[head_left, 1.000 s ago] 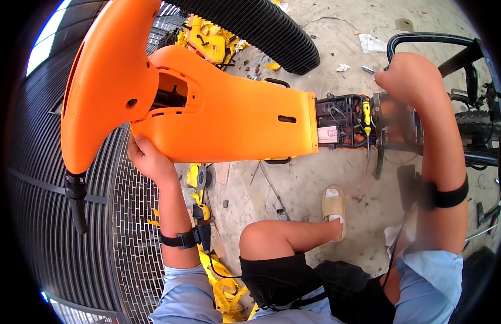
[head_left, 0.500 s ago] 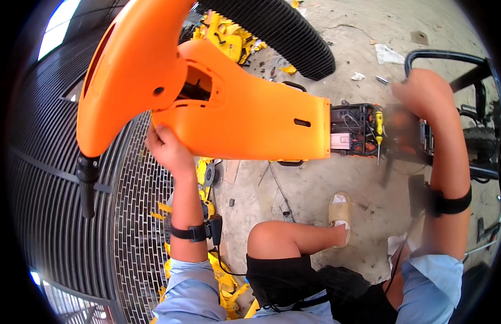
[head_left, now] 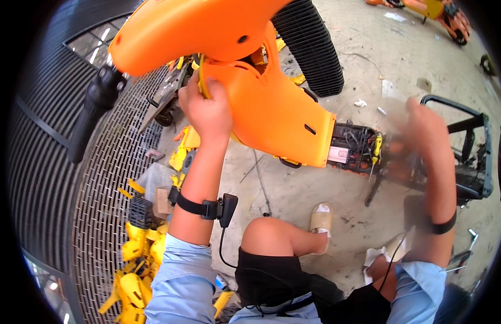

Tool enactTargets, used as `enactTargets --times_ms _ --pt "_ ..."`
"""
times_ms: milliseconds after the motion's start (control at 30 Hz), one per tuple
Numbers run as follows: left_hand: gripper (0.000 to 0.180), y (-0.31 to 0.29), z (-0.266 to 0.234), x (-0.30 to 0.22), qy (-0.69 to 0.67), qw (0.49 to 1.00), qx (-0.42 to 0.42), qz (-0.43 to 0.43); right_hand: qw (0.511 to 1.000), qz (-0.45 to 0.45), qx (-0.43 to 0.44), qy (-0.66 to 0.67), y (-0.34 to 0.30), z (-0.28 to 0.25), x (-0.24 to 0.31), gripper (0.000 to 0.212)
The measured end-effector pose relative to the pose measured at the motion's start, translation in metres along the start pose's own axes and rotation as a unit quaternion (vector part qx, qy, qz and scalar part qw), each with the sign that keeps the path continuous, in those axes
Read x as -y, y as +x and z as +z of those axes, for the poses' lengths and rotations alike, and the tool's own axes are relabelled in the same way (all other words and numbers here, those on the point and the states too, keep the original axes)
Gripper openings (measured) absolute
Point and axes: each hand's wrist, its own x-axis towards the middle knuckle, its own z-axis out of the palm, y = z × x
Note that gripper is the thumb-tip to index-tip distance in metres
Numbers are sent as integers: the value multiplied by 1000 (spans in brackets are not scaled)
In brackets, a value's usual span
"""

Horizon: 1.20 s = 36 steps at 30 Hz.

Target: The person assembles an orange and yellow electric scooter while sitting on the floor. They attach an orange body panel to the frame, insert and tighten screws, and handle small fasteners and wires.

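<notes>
An orange scooter body (head_left: 272, 119) stretches across the middle, its curved front shell (head_left: 191, 32) lying over it at the upper left. My left hand (head_left: 207, 110) is closed around a thin yellow panel edge (head_left: 202, 75) beneath that shell. A black handlebar grip (head_left: 91, 113) sticks out at the shell's left end. Right of the body, a bay of wiring and black parts (head_left: 353, 143) lies exposed, with a yellow-handled screwdriver (head_left: 376, 148) across it. My right hand (head_left: 428, 129) is raised near the black tube frame (head_left: 466, 124) at the rear; motion blur hides its fingers.
A ribbed black mat-like piece (head_left: 310, 48) leans beyond the body. Yellow plastic parts (head_left: 134, 286) lie heaped at the lower left beside a brick-patterned surface (head_left: 110, 189). Tools (head_left: 466, 248) rest on the floor at right. Another orange vehicle (head_left: 434, 11) stands far right.
The front shell and handlebar have swung, and the view has shifted too. My left hand now grips the yellow edge higher up. My right hand stays raised by the rear frame, still blurred.
</notes>
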Motion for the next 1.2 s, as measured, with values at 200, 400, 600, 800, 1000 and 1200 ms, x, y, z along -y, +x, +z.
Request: enactTargets --times_ms 200,400,600,800,1000,1200 --pt "34 1 0 -1 18 999 -50 0 958 -213 129 145 -61 -47 87 33" --pt "34 2 -5 3 6 997 -79 0 784 -236 310 484 -87 -63 132 18" --pt "37 3 -17 1 -38 995 -72 -54 757 -62 260 597 -102 -70 134 11" --pt "32 -5 -39 8 -112 985 -96 -94 705 69 63 703 -107 -52 69 20" --pt "23 -103 -78 -18 -561 656 16 -505 615 342 49 709 -119 44 0 14" --pt "16 -202 -68 -38 -510 306 209 -776 614 358 88 698 -122 93 -35 13"
